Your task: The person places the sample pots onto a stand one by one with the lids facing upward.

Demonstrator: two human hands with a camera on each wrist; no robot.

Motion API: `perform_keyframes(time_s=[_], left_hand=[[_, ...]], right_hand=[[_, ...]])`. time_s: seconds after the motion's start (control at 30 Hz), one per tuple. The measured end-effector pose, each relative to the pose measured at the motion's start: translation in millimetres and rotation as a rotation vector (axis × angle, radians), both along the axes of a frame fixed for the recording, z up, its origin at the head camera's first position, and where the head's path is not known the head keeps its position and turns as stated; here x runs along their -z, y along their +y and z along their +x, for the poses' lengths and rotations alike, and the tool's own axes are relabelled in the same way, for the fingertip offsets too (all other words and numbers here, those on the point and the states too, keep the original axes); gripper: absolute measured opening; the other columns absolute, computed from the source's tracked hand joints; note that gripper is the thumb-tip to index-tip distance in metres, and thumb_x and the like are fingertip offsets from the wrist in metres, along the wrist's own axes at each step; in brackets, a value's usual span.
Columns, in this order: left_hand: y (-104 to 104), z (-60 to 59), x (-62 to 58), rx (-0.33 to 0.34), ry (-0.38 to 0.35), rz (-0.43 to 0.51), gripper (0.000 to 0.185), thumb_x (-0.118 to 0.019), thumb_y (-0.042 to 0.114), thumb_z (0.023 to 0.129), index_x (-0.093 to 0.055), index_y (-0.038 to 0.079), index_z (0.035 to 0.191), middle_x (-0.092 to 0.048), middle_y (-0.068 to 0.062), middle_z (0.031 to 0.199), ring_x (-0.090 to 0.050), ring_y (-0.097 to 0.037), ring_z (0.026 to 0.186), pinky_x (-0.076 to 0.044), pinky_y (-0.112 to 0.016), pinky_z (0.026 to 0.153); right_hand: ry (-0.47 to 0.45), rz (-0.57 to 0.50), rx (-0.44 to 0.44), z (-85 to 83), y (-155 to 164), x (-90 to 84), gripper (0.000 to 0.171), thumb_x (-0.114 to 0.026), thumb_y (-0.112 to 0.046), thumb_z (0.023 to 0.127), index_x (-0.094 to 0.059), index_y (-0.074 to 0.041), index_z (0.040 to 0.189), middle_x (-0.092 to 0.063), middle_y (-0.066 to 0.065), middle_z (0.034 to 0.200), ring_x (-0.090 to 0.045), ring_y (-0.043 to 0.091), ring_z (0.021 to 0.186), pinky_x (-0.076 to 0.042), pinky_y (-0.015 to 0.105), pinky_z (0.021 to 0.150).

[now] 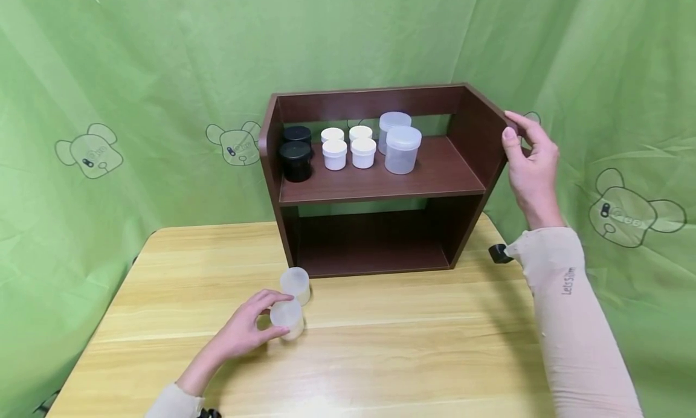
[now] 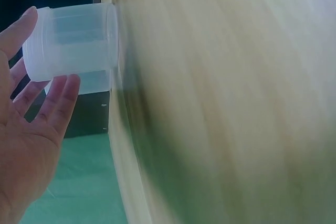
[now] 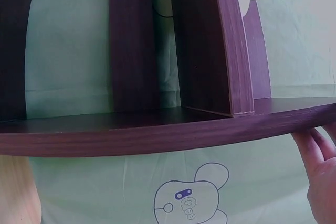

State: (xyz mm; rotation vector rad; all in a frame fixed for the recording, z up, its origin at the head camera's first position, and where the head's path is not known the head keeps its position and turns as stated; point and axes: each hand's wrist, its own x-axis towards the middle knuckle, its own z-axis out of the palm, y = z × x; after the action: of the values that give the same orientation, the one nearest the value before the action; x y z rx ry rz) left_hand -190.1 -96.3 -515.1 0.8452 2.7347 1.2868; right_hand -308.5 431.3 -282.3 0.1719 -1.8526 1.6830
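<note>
Green bear-print cloth backs a wooden table (image 1: 163, 273) where the left hand (image 1: 244, 330) curls its fingers round a frosted jar (image 1: 287, 319) beside its twin (image 1: 295, 283), best lifted upright, while the right hand (image 1: 530, 164) grips the shelf's side panel (image 1: 481, 143), steadying it.

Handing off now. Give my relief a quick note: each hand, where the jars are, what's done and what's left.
Left hand: fingers on the near frosted jar on the table; a second frosted jar stands just behind it.
Right hand: gripping the shelf by its right side panel.
Done: two black jars, four white jars and two clear jars sit on the upper shelf.
Left: both frosted jars, probably to be shelved.
</note>
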Motion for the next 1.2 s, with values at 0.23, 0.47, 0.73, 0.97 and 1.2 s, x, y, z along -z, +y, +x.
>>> perform_keyframes(time_s=[0.23,0.47,0.73,0.97,1.2], left_hand=[[1,2.0,-1.1,0.002,-0.027,-0.003,0.06,-0.087,0.031,0.083,-0.063,0.029,0.137,-0.063,0.008,0.132,-0.061,-0.012,0.117,-0.06,-0.031,0.098],[2,3.1,-1.7,0.022,0.002,0.007,0.059,-0.087,0.03,0.084,-0.064,0.024,0.138,-0.064,0.005,0.131,-0.062,-0.015,0.115,-0.061,-0.033,0.096],[3,4.4,-4.0,0.037,0.014,-0.001,0.058,-0.086,0.031,0.085,-0.064,0.022,0.137,-0.065,0.005,0.13,-0.062,-0.014,0.114,-0.061,-0.033,0.095],[6,5.7,-10.3,0.043,0.043,-0.019,0.058,-0.086,0.03,0.085,-0.064,0.023,0.137,-0.064,0.007,0.13,-0.063,-0.013,0.115,-0.061,-0.033,0.097],[13,7.3,-25.3,0.052,0.046,-0.026,0.058,-0.085,0.036,0.085,-0.063,0.029,0.138,-0.063,0.01,0.133,-0.061,-0.013,0.121,-0.06,-0.038,0.101]], right_hand=[[0.018,0.09,0.054,-2.9,-4,1.2,0.036,-0.063,-0.017,0.103,-0.067,-0.014,0.139,-0.066,-0.004,0.125,-0.063,0.01,0.104,-0.058,0.011,0.085],[0.002,0.103,0.07,-3.8,-5,1.0,0.036,-0.061,-0.018,0.104,-0.066,-0.015,0.139,-0.065,-0.005,0.124,-0.063,0.009,0.101,-0.059,0.011,0.084],[-0.009,0.145,0.107,-4.4,-5,1.3,0.036,-0.059,-0.02,0.105,-0.065,-0.017,0.141,-0.065,-0.007,0.125,-0.062,0.008,0.101,-0.057,0.01,0.085],[-0.019,0.145,0.107,-3.5,-3,1.5,0.037,-0.06,-0.02,0.105,-0.065,-0.018,0.141,-0.065,-0.007,0.126,-0.063,0.008,0.1,-0.058,0.01,0.083],[-0.03,0.153,0.106,-2.0,0,2.5,0.037,-0.059,-0.024,0.105,-0.064,-0.02,0.142,-0.064,-0.007,0.126,-0.063,0.007,0.1,-0.058,0.01,0.084]])
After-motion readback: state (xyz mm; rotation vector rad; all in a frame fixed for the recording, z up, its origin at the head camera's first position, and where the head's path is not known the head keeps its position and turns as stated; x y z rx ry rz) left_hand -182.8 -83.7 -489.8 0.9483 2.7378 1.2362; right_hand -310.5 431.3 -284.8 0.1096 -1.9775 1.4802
